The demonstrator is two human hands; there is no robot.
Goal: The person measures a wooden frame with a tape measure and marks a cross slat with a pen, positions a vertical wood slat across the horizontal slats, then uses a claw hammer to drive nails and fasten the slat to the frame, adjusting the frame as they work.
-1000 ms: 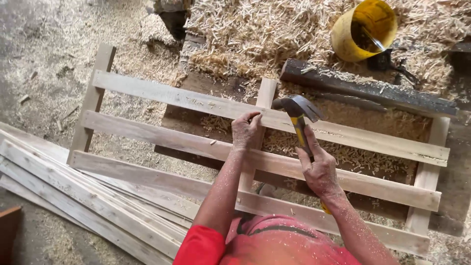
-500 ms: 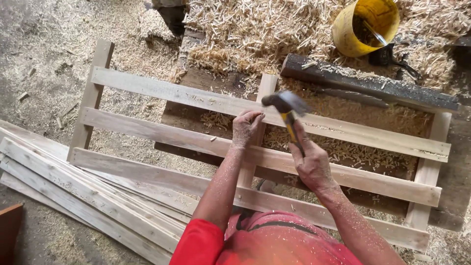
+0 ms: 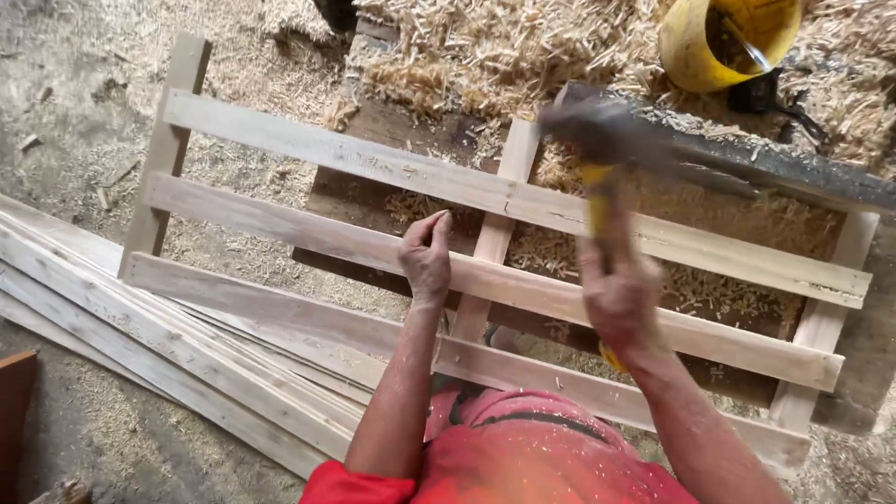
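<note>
I judge this a nailing step: my left hand (image 3: 427, 261) pinches something too small to make out against the pale slatted frame (image 3: 523, 280) at centre, while my right hand (image 3: 619, 301) grips the blurred, raised yellow-handled hammer (image 3: 597, 149) at one o'clock. Next calls for a square strike clear of my fingers.

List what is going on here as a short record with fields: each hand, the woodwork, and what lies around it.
Right hand: right hand in a closed grip on a yellow-handled hammer, raised and motion-blurred
Left hand: left hand pinched at the second slat, by the middle upright; any nail too small to tell
Woodwork: slatted frame lying flat
Left of frame: loose boards
Beyond frame: wood shavings, yellow bucket
</note>
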